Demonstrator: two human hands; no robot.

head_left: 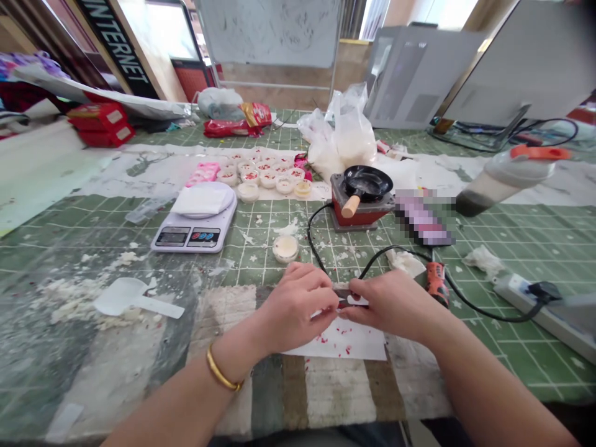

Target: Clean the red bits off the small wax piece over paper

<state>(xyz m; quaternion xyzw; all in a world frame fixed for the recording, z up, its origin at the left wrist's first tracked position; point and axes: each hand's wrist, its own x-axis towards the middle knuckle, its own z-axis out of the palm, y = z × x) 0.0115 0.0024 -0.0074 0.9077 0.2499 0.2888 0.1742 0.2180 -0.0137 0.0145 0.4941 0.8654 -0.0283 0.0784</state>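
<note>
Small red-and-white piece [350, 300] is pinched between our left hand [293, 307] and right hand [393, 304], both grips closed on it over white paper [344, 344]; "INTERNET" sign [118, 46] behind.

A dark sign board [118, 46] leaning at the far left carries white capitals that read "INTERNET", with the start of the word cut off by the frame edge. The display and buttons of the kitchen scale [195, 230] are too small to read.
</note>
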